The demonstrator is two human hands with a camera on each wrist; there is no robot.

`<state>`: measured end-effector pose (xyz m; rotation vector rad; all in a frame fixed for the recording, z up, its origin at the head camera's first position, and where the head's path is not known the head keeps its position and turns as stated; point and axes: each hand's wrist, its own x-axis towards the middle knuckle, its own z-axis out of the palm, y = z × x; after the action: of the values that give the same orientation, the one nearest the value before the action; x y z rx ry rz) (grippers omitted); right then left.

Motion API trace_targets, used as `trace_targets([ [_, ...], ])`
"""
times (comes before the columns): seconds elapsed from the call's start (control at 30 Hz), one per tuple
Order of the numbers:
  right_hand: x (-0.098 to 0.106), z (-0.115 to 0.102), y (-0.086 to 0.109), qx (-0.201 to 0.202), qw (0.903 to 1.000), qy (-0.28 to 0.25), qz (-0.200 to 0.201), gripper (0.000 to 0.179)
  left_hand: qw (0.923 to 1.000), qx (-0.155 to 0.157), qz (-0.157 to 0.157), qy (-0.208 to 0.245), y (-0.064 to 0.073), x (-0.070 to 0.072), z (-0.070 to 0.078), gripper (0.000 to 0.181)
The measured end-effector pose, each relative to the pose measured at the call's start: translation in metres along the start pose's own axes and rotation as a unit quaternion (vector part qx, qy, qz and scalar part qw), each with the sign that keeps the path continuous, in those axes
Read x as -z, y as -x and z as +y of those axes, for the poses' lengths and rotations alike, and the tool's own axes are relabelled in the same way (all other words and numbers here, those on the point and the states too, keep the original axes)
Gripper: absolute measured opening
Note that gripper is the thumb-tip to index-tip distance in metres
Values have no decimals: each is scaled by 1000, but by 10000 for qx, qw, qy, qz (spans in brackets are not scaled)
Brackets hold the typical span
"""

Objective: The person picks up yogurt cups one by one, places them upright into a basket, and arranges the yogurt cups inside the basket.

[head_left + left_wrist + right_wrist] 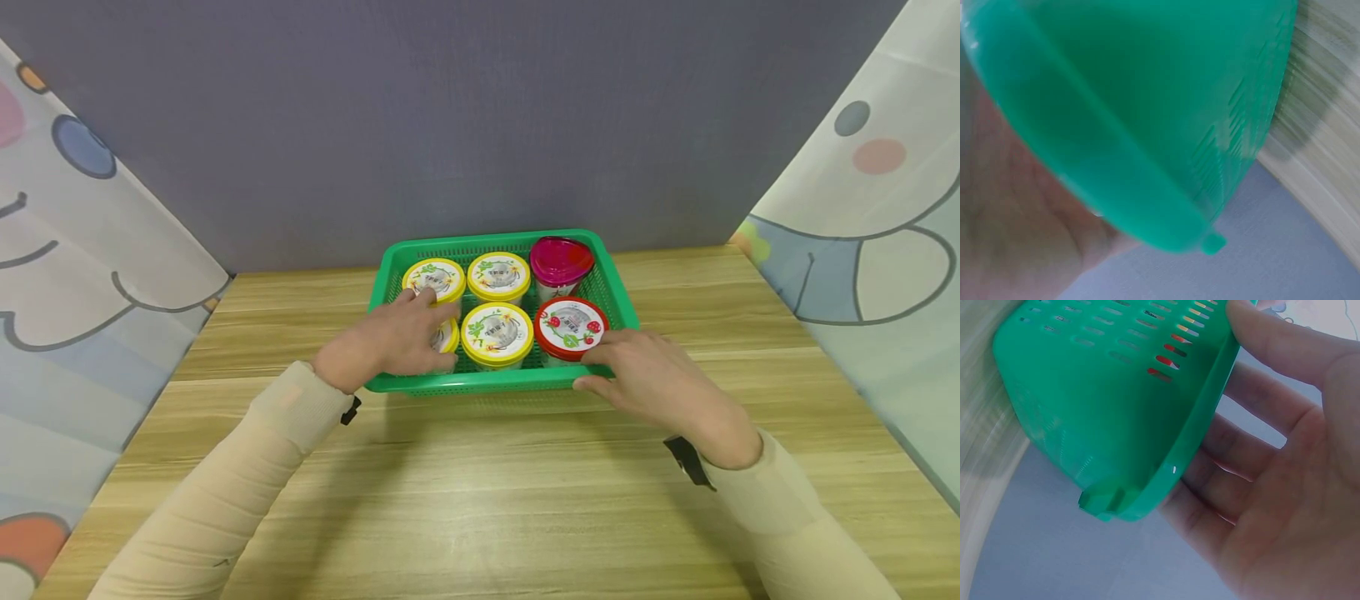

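A green plastic basket (480, 382) on the table holds several lidded cups. At its front left corner my left hand (401, 337) reaches over the rim and grips a yellow-lidded cup (444, 335), much of which it covers. Beside that cup stands another yellow-lidded cup (497, 333). My right hand (660, 375) is at the front right corner, its straight fingers next to a red-lidded cup (572, 325) with strawberries on the lid. The right thumb (1272, 337) overlaps the basket rim. Behind that rim the other right fingertips are hidden.
Two more yellow-lidded cups (498, 275) stand in the back row. A cup with a magenta heart-shaped lid (561, 260) leans at the back right. The wooden table (450, 500) meets a grey panel (480, 125) behind the basket. Cartoon-printed cloths (885, 208) hang at both sides.
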<state>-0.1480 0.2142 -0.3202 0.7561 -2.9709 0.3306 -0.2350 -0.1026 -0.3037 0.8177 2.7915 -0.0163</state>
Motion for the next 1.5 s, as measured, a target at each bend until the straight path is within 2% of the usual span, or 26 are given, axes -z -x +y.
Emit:
trace_targets([
  [0.23, 0, 0, 0, -9, 10000, -8, 15, 26, 10000, 38, -37, -33, 0, -3, 0, 77],
  [0.7, 1, -1, 0, -36, 10000, -6, 1, 26, 9998, 28, -169, -29, -6, -10, 1, 65],
  [1.5, 1, -3, -1, -49, 10000, -24, 11, 26, 9991, 268, -330, 74, -6, -8, 4, 72],
])
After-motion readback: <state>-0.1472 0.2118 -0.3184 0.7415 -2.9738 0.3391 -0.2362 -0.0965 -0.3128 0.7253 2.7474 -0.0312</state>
